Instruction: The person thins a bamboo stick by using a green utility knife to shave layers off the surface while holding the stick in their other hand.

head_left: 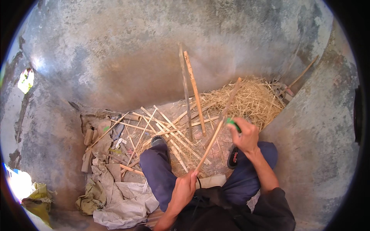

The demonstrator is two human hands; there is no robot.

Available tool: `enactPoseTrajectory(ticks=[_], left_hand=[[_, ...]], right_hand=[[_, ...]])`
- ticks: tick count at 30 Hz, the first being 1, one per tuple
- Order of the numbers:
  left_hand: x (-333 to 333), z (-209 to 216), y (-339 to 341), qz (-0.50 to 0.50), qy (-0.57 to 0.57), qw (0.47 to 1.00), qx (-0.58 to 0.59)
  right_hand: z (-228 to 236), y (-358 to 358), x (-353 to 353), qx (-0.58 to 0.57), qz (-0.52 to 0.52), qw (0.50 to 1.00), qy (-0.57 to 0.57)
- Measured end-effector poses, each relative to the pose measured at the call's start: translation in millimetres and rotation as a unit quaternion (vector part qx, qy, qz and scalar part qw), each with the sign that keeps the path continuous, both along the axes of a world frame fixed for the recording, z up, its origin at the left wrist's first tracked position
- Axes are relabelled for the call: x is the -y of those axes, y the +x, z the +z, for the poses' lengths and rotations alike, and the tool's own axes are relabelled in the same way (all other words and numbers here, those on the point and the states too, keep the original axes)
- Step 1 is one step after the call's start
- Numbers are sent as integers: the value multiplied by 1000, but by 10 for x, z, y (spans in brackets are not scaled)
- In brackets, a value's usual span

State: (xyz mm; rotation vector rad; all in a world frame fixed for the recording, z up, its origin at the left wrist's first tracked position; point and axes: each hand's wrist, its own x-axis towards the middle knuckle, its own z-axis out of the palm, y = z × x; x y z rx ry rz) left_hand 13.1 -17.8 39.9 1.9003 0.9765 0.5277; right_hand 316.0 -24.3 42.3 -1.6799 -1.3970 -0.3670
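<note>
My left hand, low in the centre of the frame, has its fingers wrapped around the near end of a long bamboo strip. The strip runs up and to the right from there, ending over the straw pile in the upper right. My right hand, right of centre, is closed around a green-handled tool (its blade is too small to make out) and meets the strip about halfway along. I sit with my knees spread, the strip crossing between them. On the floor ahead lie loose bamboo slivers, and two sticks lean against the grey wall. Crumpled cloth lies at lower left.
</note>
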Motion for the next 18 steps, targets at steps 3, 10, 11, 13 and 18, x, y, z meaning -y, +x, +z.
enactPoseTrajectory(ticks=[3, 10, 11, 13, 18], left_hand=[[99, -54, -111, -17, -23, 1000, -3], [-69, -114, -121, 11, -13, 1000, -1], [-91, -109, -115, 14, -18, 1000, 1], [-136, -104, -115, 28, -25, 999, 7], [-210, -114, -164, 30, -88, 995, 47]], right_hand=[[81, 365, -31, -29, -63, 996, -64], [-49, 703, -12, 91, -43, 909, -404], [-123, 716, -21, 95, -40, 874, -475], [-194, 698, -44, 118, -46, 837, -532], [8, 531, -63, 104, -10, 850, -516]])
